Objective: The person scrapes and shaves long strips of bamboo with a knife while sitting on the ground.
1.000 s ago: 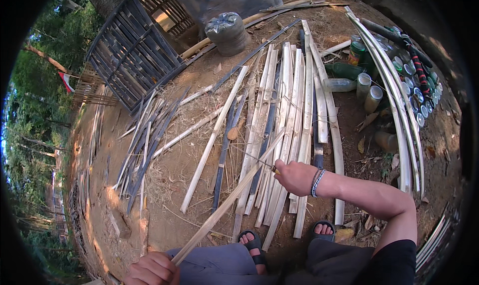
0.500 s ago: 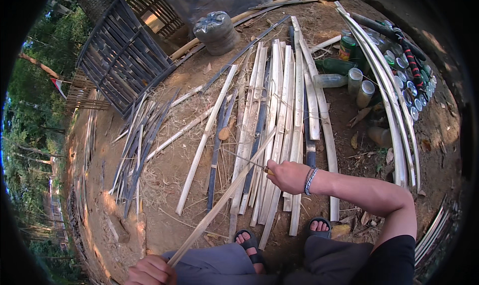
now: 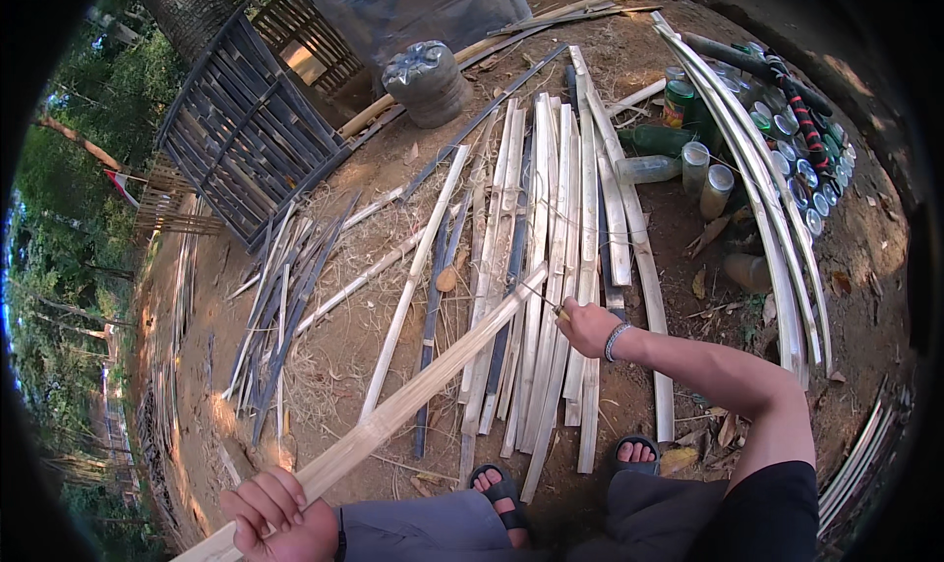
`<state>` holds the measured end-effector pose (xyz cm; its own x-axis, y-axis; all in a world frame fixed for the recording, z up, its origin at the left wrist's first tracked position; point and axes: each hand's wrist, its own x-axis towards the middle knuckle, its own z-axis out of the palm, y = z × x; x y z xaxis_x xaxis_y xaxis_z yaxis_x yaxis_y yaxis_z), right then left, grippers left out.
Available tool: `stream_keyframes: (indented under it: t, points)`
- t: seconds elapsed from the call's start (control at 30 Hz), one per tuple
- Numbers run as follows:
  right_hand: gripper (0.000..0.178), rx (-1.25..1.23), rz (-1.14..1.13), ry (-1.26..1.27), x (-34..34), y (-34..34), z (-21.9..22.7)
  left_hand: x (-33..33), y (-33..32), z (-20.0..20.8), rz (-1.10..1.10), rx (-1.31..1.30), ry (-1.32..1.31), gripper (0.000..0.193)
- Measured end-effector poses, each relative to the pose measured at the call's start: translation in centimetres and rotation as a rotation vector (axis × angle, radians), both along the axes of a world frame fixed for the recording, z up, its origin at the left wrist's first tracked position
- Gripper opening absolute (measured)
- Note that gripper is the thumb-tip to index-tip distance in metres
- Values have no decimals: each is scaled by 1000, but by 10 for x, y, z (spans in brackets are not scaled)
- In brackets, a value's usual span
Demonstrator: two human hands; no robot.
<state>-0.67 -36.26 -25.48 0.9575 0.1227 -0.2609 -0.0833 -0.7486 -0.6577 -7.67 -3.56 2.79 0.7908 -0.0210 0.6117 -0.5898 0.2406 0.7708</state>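
Note:
My left hand [image 3: 280, 516] is closed round the near part of a pale split-bamboo strip [image 3: 418, 393], which slants up to the right over the ground. My right hand [image 3: 590, 328] grips the handle of a knife [image 3: 562, 314]. Its thin blade points up and left, at the strip's far end; whether it touches the wood I cannot tell. Beneath both lies a spread of long bamboo slats [image 3: 558, 208], some pale and some dark, running away from my feet.
Jars and bottles [image 3: 718, 180] stand and lie at the right, beside long curved bamboo strips [image 3: 757, 174]. A dark slatted panel [image 3: 251, 119] leans at the far left, near a squat plastic container [image 3: 428, 82]. Thin dark strips [image 3: 295, 306] and shavings litter the ground at left.
My left hand has risen and come further into view, its grip on the strip turned. The strip now shows a broader face. My right hand has moved slightly right and up with the knife.

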Motion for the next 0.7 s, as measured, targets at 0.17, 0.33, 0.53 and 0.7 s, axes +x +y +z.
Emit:
stream_keyframes:
  t: [0.17, 0.33, 0.53, 0.7]
  points:
    - [30, 382, 22, -77, -39, 58, 65, 26, -1, -3, 69, -73, 84, 25]
    - [28, 617, 108, -204, -64, 103, 98, 25, -1, 9, -23, -8, 93, 23]
    - [29, 400, -174, -60, -26, 72, 24, 23, -4, 9, 19, -31, 158, 36]
    - [30, 541, 49, -110, -43, 99, 74, 26, -5, 11, -55, 166, 6, 37]
